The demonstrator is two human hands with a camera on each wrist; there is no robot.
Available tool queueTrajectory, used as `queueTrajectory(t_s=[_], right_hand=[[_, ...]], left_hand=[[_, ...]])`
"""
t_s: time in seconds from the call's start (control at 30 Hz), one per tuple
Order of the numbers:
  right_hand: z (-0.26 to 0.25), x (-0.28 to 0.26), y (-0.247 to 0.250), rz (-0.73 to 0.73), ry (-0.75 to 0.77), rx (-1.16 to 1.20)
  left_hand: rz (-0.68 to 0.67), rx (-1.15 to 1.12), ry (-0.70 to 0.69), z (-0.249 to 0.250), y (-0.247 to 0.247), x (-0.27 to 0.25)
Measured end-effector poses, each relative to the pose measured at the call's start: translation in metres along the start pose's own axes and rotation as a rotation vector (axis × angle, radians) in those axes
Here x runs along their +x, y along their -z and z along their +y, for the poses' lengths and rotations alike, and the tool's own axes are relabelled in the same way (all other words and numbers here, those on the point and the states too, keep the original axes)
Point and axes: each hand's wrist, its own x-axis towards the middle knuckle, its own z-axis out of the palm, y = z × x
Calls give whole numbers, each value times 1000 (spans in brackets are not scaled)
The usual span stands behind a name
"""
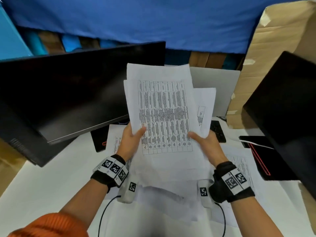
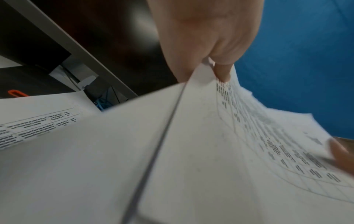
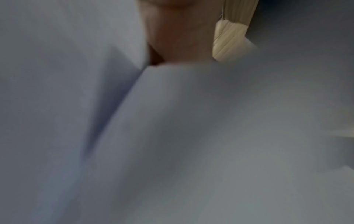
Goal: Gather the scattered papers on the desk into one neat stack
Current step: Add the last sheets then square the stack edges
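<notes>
I hold a loose bundle of white printed papers (image 1: pixel 164 113) upright above the desk, its top sheet showing a table of small text. My left hand (image 1: pixel 131 137) grips the bundle's left edge, thumb on the front. My right hand (image 1: pixel 203 141) grips the right edge the same way. The sheets are fanned and uneven at the top. The left wrist view shows my left hand (image 2: pixel 208 65) pinching the papers (image 2: pixel 220 144). In the right wrist view, blurred paper (image 3: pixel 191 136) fills the frame under my right hand (image 3: pixel 178 37). More printed sheets lie flat on the desk at left (image 1: pixel 116 139) and right (image 1: pixel 242 166).
A black monitor (image 1: pixel 71 93) stands at the left and another (image 1: pixel 287 106) at the right. A black keyboard (image 1: pixel 218 130) lies behind my right hand, and a laptop lid (image 1: pixel 220 89) behind the bundle. Cardboard boxes (image 1: pixel 277 48) stand at back right. The white desk (image 1: pixel 42 185) extends at left.
</notes>
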Motion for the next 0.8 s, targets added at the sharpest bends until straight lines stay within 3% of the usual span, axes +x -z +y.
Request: queueTrajectory(t_s=[0.23, 0.5, 0.8], right_hand=[[-1, 8, 1, 91, 104, 22], [7, 9, -3, -16, 74, 47], [-3, 17, 7, -88, 149, 56]], left_hand=[[-8, -21, -113, 21, 2, -1], [-70, -51, -55, 18, 4, -3], [-198, -145, -171, 41, 14, 5]])
